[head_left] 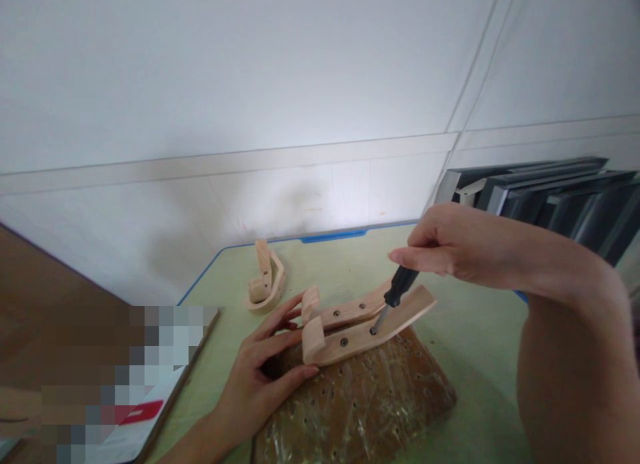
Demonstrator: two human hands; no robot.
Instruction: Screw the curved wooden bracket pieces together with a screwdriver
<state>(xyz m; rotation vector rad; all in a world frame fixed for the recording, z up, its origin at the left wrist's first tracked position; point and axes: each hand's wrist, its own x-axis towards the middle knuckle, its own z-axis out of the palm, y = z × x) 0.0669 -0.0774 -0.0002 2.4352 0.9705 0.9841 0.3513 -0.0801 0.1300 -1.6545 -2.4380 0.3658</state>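
Note:
My right hand [437, 241] is closed around the black handle of a screwdriver [397, 285], whose tip meets a screw in the nearer curved wooden piece [357, 341]. Another screw shows in that piece, left of the tip. Behind it lies a similar wooden piece [350, 311] with two screws in view. With fingers bent, my left hand [260, 354] grips the blocky left ends of the wooden pieces. Both pieces rest on a brown block wrapped in clear film [360, 401], its surface dotted with small holes.
The pale green tabletop [475, 344] has a blue edge. Two more curved wooden pieces [273, 291] lie at the back left. Dark grey panels [550, 197] stand at the right. A white wall [300, 84] rises behind, and a board [200, 347] sits at the left.

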